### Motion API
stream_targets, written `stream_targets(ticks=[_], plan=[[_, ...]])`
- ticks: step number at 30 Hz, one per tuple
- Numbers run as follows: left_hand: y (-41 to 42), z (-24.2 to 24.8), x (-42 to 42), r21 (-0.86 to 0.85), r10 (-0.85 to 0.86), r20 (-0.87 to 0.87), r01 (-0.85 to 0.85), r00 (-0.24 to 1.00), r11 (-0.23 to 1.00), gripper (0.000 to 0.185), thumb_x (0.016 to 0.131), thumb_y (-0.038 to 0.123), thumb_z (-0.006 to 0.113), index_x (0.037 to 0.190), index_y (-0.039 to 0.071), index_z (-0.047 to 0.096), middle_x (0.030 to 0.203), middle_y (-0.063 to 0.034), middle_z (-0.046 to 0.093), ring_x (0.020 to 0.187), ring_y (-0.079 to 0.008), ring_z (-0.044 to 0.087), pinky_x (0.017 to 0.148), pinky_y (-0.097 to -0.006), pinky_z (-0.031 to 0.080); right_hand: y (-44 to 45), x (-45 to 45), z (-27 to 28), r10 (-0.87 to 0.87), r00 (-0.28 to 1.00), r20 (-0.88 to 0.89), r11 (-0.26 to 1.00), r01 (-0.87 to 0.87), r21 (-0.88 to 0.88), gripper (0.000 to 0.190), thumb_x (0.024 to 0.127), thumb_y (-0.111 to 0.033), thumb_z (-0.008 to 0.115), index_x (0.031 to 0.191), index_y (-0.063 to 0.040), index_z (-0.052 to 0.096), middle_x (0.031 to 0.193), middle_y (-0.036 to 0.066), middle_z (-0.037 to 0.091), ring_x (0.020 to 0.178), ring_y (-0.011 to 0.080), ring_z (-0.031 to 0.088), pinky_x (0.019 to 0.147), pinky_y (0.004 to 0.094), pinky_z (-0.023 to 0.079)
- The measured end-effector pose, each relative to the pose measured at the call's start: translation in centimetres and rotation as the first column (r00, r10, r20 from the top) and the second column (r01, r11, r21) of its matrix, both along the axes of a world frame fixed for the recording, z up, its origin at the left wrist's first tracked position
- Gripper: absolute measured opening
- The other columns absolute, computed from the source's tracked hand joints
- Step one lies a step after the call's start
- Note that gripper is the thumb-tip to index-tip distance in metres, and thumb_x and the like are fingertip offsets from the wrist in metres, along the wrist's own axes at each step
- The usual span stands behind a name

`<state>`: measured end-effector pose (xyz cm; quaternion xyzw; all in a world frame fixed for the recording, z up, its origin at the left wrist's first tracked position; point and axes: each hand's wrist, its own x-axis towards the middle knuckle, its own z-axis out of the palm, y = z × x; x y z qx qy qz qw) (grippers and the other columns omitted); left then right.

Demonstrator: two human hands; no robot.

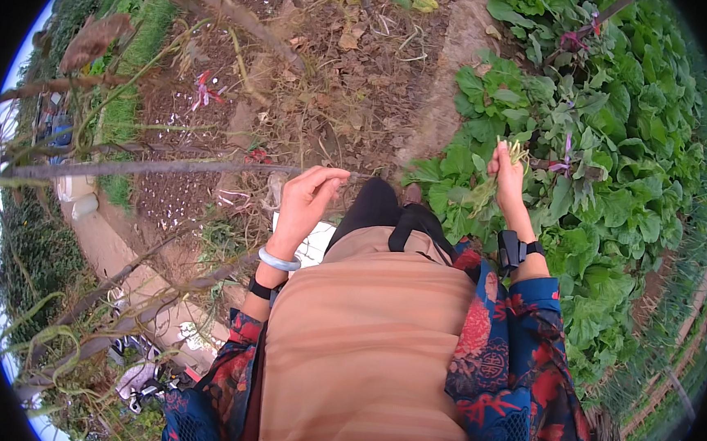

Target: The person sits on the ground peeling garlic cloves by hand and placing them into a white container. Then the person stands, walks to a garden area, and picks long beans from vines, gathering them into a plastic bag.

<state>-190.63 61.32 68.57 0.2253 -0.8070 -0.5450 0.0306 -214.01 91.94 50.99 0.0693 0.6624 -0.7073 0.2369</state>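
My right hand (507, 173) is closed on a small bunch of thin green stems or pods (516, 153), with pale green growth hanging just beside the palm. It is held over the leafy greens on the right. My left hand (312, 196) is raised in front of my waist, fingers together and slightly curled, thumb near the index finger, with nothing seen in it. Close behind its fingertips runs a long thin pole (148, 168). Dry vines (235, 58) climb across the poles to the left.
Dense leafy vegetables (620, 190) grow at the right, some poles there tied with ribbon (560, 164). Dry leaves (350, 91) cover the soil ahead. Something white (315, 242) lies below my left wrist. Slanting poles (202, 280) cross the lower left, before a path (112, 246).
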Motion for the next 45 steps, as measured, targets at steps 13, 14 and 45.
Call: stream_targets(ticks=[13, 14, 45], plan=[[-3.5, -3.8, -15.2, -0.001, -0.173, 0.076, 0.174, 0.982, 0.985, 0.017, 0.096, 0.006, 0.060, 0.109, 0.002, 0.071, 0.090, -0.0052, 0.067, 0.073, -0.0108, 0.064, 0.067, -0.0238, 0.051, -5.3, -14.1, 0.8, 0.001, 0.995, 0.099, 1.000, 0.000, -0.016, 0.024, 0.096, -0.016, 0.063, 0.116, -0.005, 0.071, 0.067, -0.011, 0.048, 0.051, 0.0018, 0.034, 0.047, 0.0216, 0.026], [-4.1, -4.1, -16.3, -0.031, -0.180, 0.084, 0.183, 0.980, 0.983, 0.017, 0.096, 0.006, 0.060, 0.109, 0.003, 0.071, 0.090, -0.0056, 0.067, 0.073, -0.0113, 0.064, 0.068, -0.0242, 0.051, -6.3, -15.0, 0.3, 0.041, 0.992, 0.122, 0.999, -0.038, -0.027, 0.025, 0.100, -0.017, 0.057, 0.115, -0.004, 0.071, 0.064, -0.012, 0.041, 0.050, 0.0018, 0.031, 0.046, 0.0217, 0.024], [-2.5, -19.3, -27.5, 0.222, -0.045, 0.713, -0.164, 0.700, 0.961, 0.022, 0.096, 0.010, 0.062, 0.117, 0.005, 0.068, 0.099, -0.0119, 0.073, 0.084, -0.0199, 0.071, 0.076, -0.0311, 0.055, -35.0, -39.4, -34.3, 0.850, 0.521, -0.076, 0.391, -0.529, 0.753, 0.034, 0.080, -0.034, 0.075, 0.092, -0.003, 0.067, 0.089, 0.021, 0.069, 0.088, 0.0389, 0.068, 0.076, 0.0485, 0.055]])
